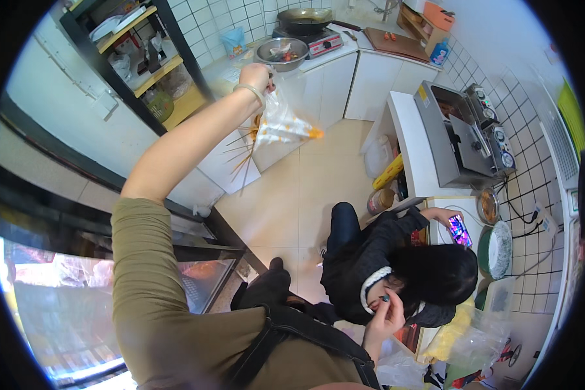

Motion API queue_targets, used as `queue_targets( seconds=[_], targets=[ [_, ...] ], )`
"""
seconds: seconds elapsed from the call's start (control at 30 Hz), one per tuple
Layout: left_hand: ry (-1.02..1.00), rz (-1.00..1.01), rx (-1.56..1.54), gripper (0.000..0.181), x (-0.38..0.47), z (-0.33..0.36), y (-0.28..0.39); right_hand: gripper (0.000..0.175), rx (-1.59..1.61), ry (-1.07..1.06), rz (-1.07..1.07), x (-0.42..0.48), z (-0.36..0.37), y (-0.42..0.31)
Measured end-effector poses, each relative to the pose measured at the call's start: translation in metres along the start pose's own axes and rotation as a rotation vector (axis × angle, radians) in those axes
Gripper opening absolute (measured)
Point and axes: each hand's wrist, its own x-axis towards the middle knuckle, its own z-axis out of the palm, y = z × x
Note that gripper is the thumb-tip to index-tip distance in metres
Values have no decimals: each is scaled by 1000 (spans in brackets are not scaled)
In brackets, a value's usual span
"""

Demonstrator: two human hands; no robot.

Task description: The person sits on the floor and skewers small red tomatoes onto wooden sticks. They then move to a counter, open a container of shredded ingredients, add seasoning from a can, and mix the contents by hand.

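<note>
My left hand (254, 78) is stretched out far ahead, gripping the top of a thin plastic bag (282, 121) with an orange pattern. The bag hangs above the floor. Several wooden skewer sticks (243, 157) poke out of its left side; what is on their other ends is mostly hidden by the bag. My right hand (388, 314) is raised close to my body, its fingers curled in against the thumb, with nothing visible in them. In the picture it overlaps the dark collar area of a seated person (365, 263); whether it touches them cannot be told.
The seated person holds a lit phone (460, 231). A stainless-steel fryer (460, 139) stands on the white counter at right. Ahead are a wok (304, 20) on a portable stove (321, 43), a steel bowl (282, 52) and a cutting board (395, 45). Shelves (158, 75) stand at left.
</note>
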Motion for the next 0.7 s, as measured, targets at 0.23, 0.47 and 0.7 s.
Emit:
queue_targets(
  seconds=[0.23,0.47,0.7],
  targets=[
    [209,235,118,14,176,-55,43,18,-143,-123,-5,38,105,-7],
    [598,172,192,8,416,-138,61,20,-176,26,204,87,163,44],
    [381,397,929,9,593,-176,13,16,-223,104,221,211,242,62]
  ],
)
